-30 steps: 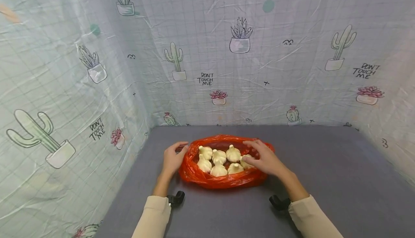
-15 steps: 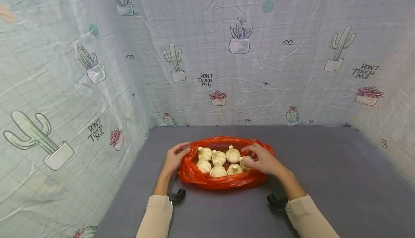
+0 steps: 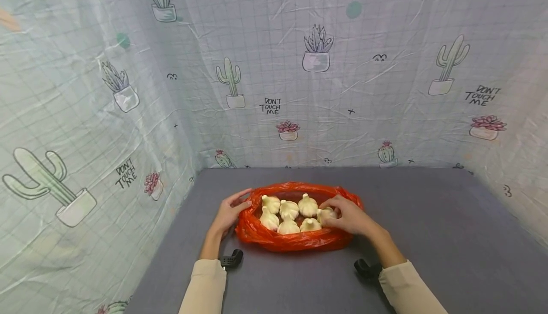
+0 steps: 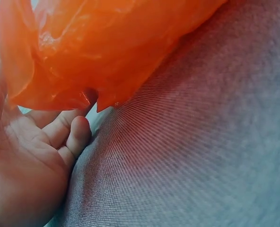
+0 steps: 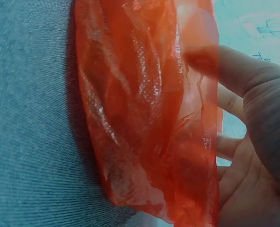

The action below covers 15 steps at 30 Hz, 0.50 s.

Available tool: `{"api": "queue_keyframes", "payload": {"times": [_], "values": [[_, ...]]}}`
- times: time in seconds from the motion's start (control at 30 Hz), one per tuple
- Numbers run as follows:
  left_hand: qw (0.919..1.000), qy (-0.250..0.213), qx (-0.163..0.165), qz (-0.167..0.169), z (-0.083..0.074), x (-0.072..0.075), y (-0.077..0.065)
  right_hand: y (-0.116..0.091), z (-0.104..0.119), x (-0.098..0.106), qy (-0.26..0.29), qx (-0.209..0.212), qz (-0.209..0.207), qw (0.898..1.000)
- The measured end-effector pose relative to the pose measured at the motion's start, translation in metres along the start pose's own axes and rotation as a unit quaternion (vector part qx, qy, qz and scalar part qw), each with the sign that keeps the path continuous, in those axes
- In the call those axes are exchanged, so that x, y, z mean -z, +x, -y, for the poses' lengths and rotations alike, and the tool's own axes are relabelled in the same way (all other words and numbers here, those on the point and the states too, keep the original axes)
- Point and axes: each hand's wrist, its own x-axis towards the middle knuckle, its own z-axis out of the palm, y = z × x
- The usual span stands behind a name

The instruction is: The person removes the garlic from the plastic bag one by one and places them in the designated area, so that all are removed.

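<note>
A red plastic bag (image 3: 287, 242) lies wide open in the middle of the head view, its rim rolled down around several white garlic bulbs (image 3: 288, 227). My right hand (image 3: 353, 217) reaches over the bag's right side, thumb and fingers around the rightmost garlic bulb (image 3: 327, 215). The right wrist view shows that thumb (image 5: 204, 59) through the translucent bag wall. At the bag's left end, my left hand (image 3: 227, 214) rests with its thumb at the rim and its fingers extended along the outside. In the left wrist view, the fingers (image 4: 78, 135) are partly behind the bag.
The bag stands on a grey cloth-covered table (image 3: 411, 209). A pale curtain (image 3: 274, 81) printed with cacti hangs behind and to the left. Black wrist cameras, one at the left wrist (image 3: 232, 260) and one at the right (image 3: 367, 269), jut inward near the tabletop.
My right thumb and fingers have drawn in around the rightmost garlic bulb. My left hand has come slightly closer against the bag's left end. The bag and other bulbs stay in place.
</note>
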Motion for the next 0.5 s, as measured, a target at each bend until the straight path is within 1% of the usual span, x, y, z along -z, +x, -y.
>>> {"api": "queue_keyframes", "payload": {"times": [0.2,0.33,0.5], "values": [[1.0000,-0.002,0.006,0.006,0.0006,-0.0004,0.0003,-0.0023,-0.0033,-0.0010,-0.012,-0.001,-0.004,1.000],[0.9998,-0.015,0.008,0.011,0.0001,0.0003,0.0003,-0.0028,-0.0032,-0.0012,-0.016,0.002,-0.006,1.000],[0.9996,-0.022,0.013,0.007,0.0013,0.0016,0.0000,-0.0018,-0.0038,-0.0016,-0.011,0.008,-0.008,1.000]]}}
